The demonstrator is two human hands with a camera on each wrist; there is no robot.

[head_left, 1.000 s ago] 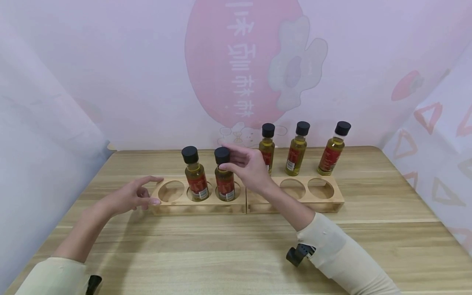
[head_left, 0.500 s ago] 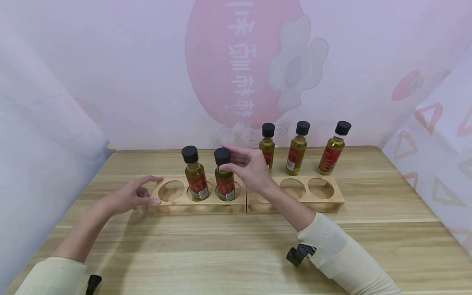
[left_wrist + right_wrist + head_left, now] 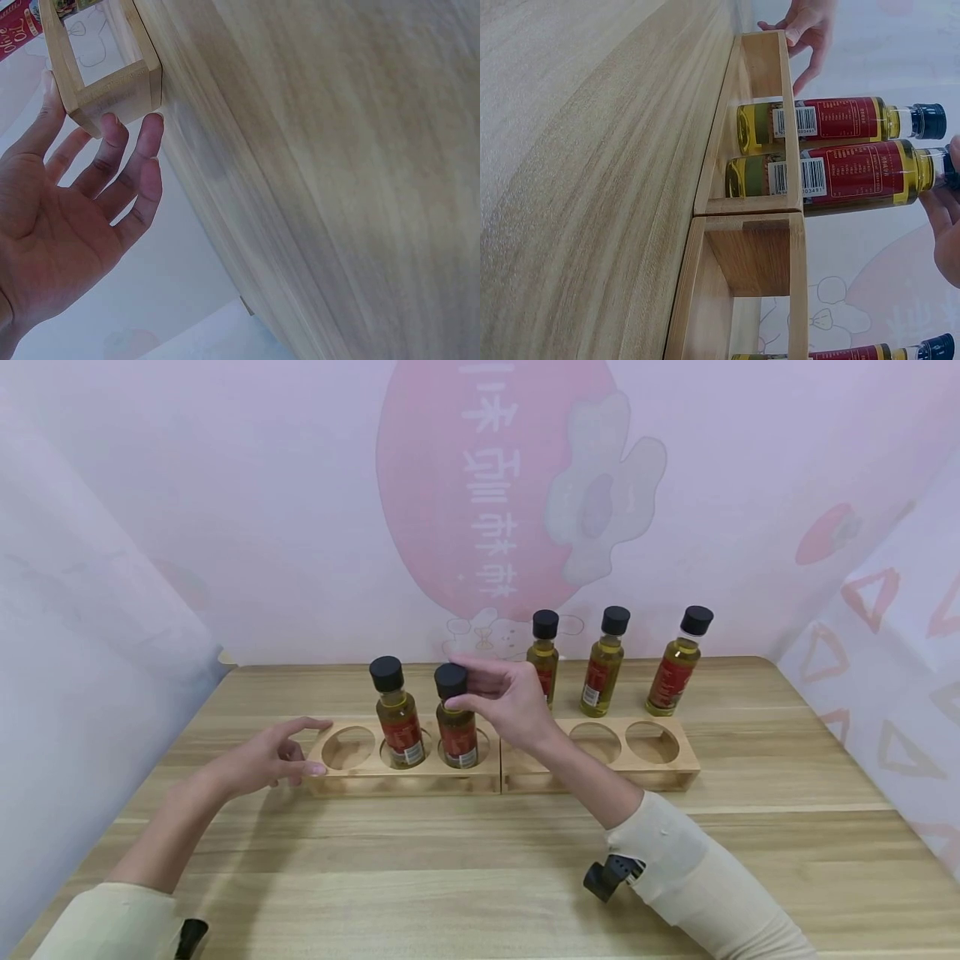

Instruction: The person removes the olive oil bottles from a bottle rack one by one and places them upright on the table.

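My right hand (image 3: 517,702) pinches an olive oil bottle (image 3: 458,735) near its black cap, with fingertips behind and thumb in front. The bottle, red-labelled with yellow-green oil, stands in the right hole of the left wooden rack (image 3: 337,775). A matching bottle (image 3: 400,727) fills the middle hole beside it, and the left hole holds nothing. At that rack's left end my left hand (image 3: 262,756) grips the two corners between thumb and forefinger. In the left wrist view the other fingers (image 3: 112,142) curl loosely by the rack end (image 3: 120,97).
A second wooden rack (image 3: 645,771) butts against the first on the right; my right forearm covers part of it. Behind it stand three more oil bottles: one (image 3: 543,664) partly hidden by my hand, another (image 3: 602,677), and a third (image 3: 673,681) farther right. A printed cloth wall closes the back.
The held bottle's cap has shifted very slightly down and left, and the bottle leans a touch. Both hands stay almost in place; the other bottles and racks have not moved.
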